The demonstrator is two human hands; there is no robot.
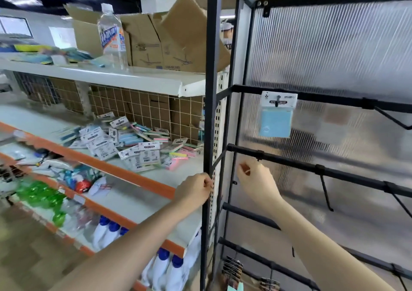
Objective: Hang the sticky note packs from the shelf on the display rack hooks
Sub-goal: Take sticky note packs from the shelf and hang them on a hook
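Currently on view, itemised:

1. Pale-blue square sticky note pack with a white printed header card (pixel 277 114): hangs from a short black hook on the second black crossbar of the black metal display rack (pixel 312 96), up and to the right of both hands, well apart from the fingers. Clear wrapper; header text too blurred to read.

2. Loose heap of sticky note packs in pink, green, yellow and blue with white header cards (pixel 133 143): lies on the white shelf with orange front edge (pixel 142 177), up and left of the left fingers, some packs face down with barcode labels showing.

3. Left hand (pixel 195 189): fingers curled narrow, pinched together right at the black rack upright; whether they hold anything cannot be told.

4. Right hand (pixel 256 179): fingers loosely curled, holding nothing visible, just beneath the third crossbar, beside a small black clip.

5. Clear plastic water bottle with blue-and-orange label (pixel 111 36): upright on the upper white shelf, beside open brown cardboard boxes (pixel 169 36).
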